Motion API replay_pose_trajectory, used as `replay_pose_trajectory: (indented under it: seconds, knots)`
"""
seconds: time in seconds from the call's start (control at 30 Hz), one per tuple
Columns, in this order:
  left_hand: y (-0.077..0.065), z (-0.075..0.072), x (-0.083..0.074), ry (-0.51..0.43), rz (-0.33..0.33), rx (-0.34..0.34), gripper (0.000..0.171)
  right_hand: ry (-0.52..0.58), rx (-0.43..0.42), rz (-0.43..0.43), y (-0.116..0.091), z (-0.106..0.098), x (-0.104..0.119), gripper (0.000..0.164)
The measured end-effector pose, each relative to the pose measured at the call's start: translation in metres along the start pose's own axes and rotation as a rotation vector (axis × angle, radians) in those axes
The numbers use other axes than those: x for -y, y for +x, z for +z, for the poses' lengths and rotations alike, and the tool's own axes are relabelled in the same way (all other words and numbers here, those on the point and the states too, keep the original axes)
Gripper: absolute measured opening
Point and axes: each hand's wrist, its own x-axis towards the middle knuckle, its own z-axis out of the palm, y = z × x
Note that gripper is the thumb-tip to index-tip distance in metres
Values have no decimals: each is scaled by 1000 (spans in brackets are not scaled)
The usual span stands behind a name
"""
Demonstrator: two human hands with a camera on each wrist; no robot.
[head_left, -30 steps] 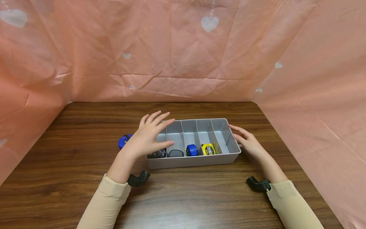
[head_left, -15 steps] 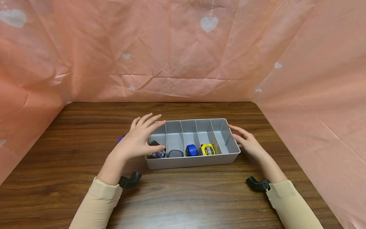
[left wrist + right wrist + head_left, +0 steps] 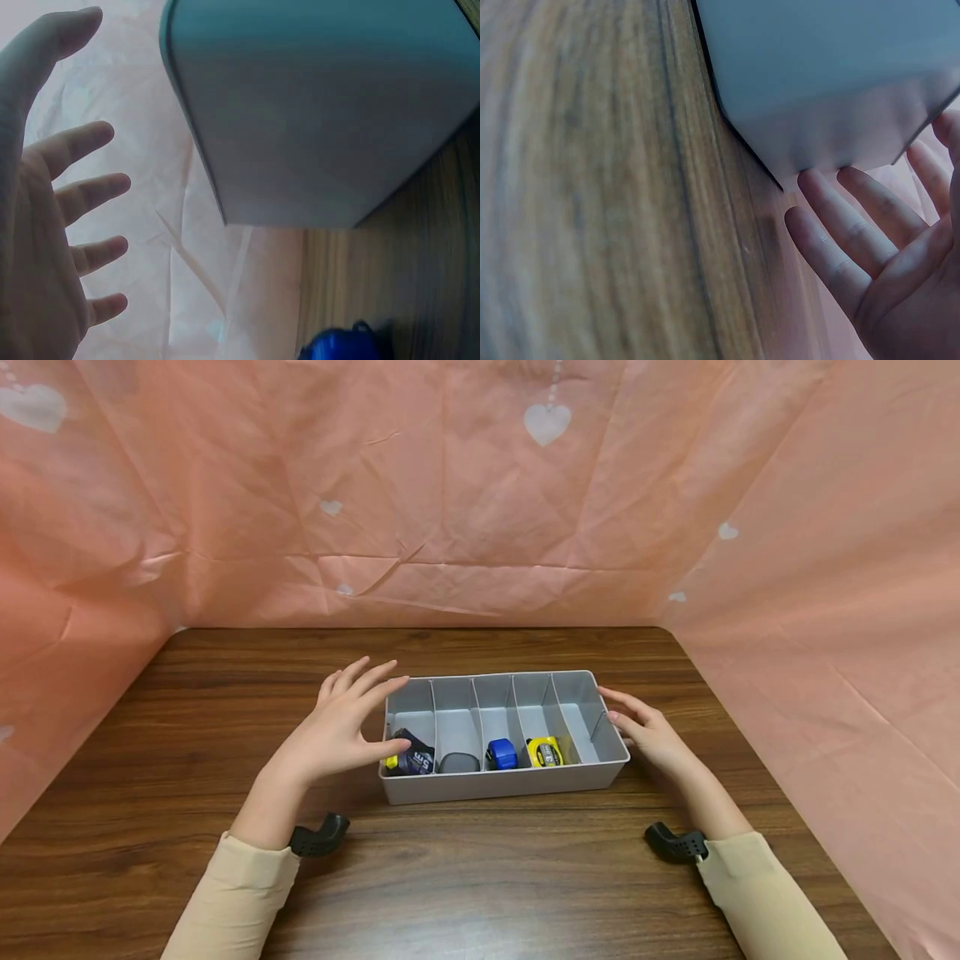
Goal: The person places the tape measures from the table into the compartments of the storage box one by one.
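A grey box (image 3: 498, 787) with a row of compartments stands at the middle of the table. From left to right it holds a black-and-yellow tape measure (image 3: 412, 754), a grey rounded object (image 3: 459, 763), a blue tape measure (image 3: 502, 754) and a yellow tape measure (image 3: 544, 752), each in its own compartment. My left hand (image 3: 335, 725) hovers with spread fingers beside the box's left end, its thumb overlapping the corner in the head view. Straight fingers of my right hand (image 3: 651, 732) touch the right end wall, thumb at the rim.
On the brown wooden table (image 3: 480, 877) a blue object (image 3: 345, 345) lies left of the box, hidden behind my left hand in the head view. Pink cloth (image 3: 450, 485) with white hearts hangs at the back and both sides.
My left hand has moved left, from over the box's left compartments to beside its left end, uncovering the black-and-yellow tape measure. The right hand stays at the right end.
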Motion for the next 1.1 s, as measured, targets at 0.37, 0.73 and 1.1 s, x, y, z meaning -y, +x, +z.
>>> replay_pose_trajectory:
  seconds: [0.37,0.73,1.1]
  knots:
    - [-12,-5,17,-20,-40,0,80,9,0,1,0,0,0,52]
    - [-22,-6,34,-30,-101,9,79,3,-2,8,1,0,0,53]
    - [-33,-7,48,-39,-167,34,82,-1,-1,-1,1,0,-1,52]
